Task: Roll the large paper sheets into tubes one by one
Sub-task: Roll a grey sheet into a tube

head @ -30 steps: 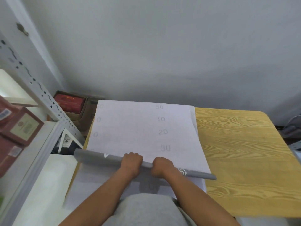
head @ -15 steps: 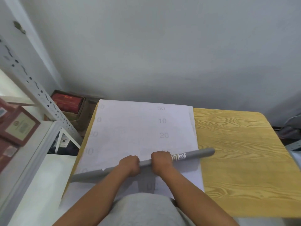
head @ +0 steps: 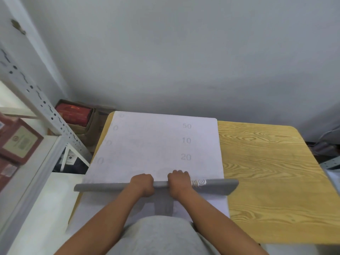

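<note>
A grey paper tube (head: 215, 185), rolled tight and long, lies crosswise above the near part of a large white sheet (head: 156, 150) printed with faint numbers. My left hand (head: 142, 184) grips the tube left of its middle. My right hand (head: 179, 183) grips it just right of the middle, beside a white spiral mark. The tube's left end juts past the sheet's left edge and its right end reaches over the wood. The white sheet lies flat on the left half of the wooden table (head: 272, 177).
A white metal shelf post (head: 36, 100) and shelf stand at the left with red-brown boxes (head: 20, 142). A cardboard box with red packs (head: 75, 113) sits on the floor behind the table's left corner. A grey wall runs along the table's far edge.
The tube swung in my hands: its right end rose from low right, then settled almost level. Both hands moved a little farther up the sheet and kept their grip.
</note>
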